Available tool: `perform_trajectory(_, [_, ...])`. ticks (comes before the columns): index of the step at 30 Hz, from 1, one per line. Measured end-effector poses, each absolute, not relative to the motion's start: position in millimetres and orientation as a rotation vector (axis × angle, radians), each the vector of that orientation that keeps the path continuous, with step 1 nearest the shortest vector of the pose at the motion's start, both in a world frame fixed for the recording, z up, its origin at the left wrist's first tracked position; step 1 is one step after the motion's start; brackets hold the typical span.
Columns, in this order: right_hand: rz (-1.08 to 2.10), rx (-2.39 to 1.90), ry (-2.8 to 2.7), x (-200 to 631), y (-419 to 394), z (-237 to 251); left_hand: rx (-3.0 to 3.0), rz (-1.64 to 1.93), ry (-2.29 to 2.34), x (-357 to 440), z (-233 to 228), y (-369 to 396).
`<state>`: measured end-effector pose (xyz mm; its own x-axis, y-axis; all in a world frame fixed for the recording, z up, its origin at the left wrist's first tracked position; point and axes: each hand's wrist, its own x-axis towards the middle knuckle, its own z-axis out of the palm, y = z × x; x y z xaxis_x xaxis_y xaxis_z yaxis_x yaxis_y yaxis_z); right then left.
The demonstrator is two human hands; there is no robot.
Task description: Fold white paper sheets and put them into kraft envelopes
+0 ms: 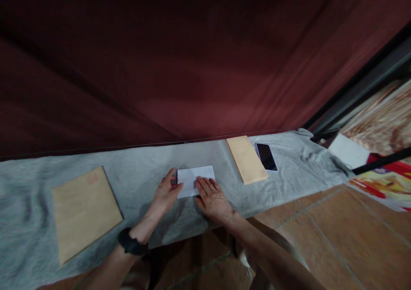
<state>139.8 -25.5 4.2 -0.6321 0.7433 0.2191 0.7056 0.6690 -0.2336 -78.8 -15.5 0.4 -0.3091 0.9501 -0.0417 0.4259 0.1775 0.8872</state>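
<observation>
On the grey cloth point(144, 161) spread over the low surface before me lies a folded white paper point(195, 179), and both my hands are on it. My left hand point(165, 193) rests at the paper's left edge, fingers point(168, 178) stretched out flat and close together, thumb spread toward the paper's near corner; it pinches nothing, only presses down. My right hand point(212, 199) lies palm down over the paper's near right part, fingers point(202, 183) straight and slightly fanned, their tips on the white sheet. Neither hand is closed round anything. A dark band point(131, 243) sits on my left wrist.

Well off to my left on the same cloth lies a large brown envelope point(85, 210), flat, with a faint red mark near its far corner. To my right, apart from the paper, a narrower tan envelope point(246, 159) lies flat, and just beside it, on its far right side, a dark phone point(266, 156) lies face up. Behind the cloth hangs a dark red curtain point(192, 58). Nearer me the floor shows reddish-brown tiles point(337, 238), and at the far right edge lies a brightly coloured printed sheet point(385, 180).
</observation>
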Motion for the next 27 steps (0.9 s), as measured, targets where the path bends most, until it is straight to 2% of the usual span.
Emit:
perform_trajectory(12, [0.238, -1.089, -2.543, 159.9, 5.5, 33.0, 0.771, 1.146, 1.332, -69.9, 59.2, -13.4])
perform_trajectory(20, [0.673, -1.203, -1.873, 179.1, 36.2, 47.1, 1.349, 1.139, 1.636, -66.0, 65.6, -14.9])
perform_trajectory(23, [0.888, -1.195, -1.690, 176.2, 42.4, 41.0, 1.334, 1.019, 1.582, -62.2, 69.6, -15.8])
perform_trajectory(25, [0.900, -1.203, -1.648, 174.1, 44.8, 36.5, 1.182, 0.924, 1.497, -59.2, 67.9, -19.3])
perform_trajectory(27, [0.768, -1.241, -1.684, 172.1, 44.7, 33.8, 1.029, 0.893, 1.456, -55.1, 62.0, -24.8])
